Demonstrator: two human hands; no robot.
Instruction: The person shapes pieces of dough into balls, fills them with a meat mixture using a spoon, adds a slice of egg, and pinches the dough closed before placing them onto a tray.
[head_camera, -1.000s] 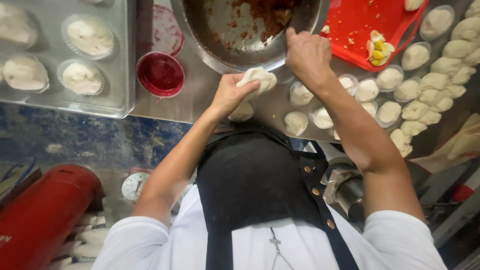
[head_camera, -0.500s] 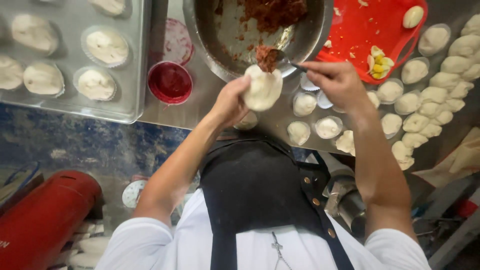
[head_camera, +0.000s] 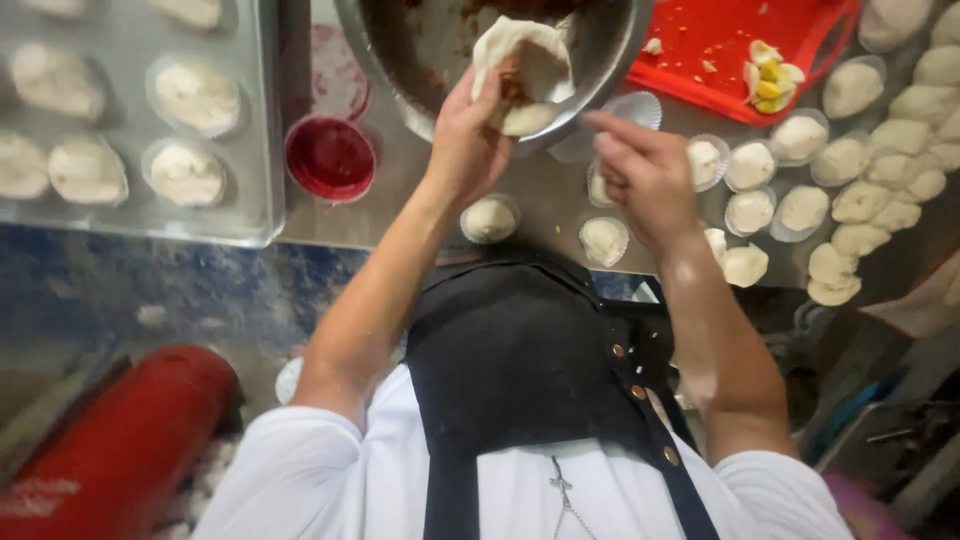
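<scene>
- At nine o'clock on the table (head_camera: 560, 215), a baking tray (head_camera: 262, 150) carries dough rounds; beside it, a red cup (head_camera: 330, 158).
- Left hand (head_camera: 470, 135) cups a filled dough wrapper (head_camera: 525, 75) over the metal bowl (head_camera: 420, 50).
- Right hand (head_camera: 645, 175) hovers at three o'clock, its grip narrow, holding nothing visible.

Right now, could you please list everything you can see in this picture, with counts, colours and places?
dough wrapper: one, white with reddish filling, cupped in the left hand
metal bowl: one, steel with red filling, top centre
red cup: one, left of the bowl
baking tray: one, steel with filled paper cups, top left
dough pieces in paper cups: many, white, on the counter at right
cutting board: one, red, top right
red cylinder: one, bottom left
apron: one, black
left hand: holds the wrapper
right hand: empty, fingers near the wrapper
</scene>
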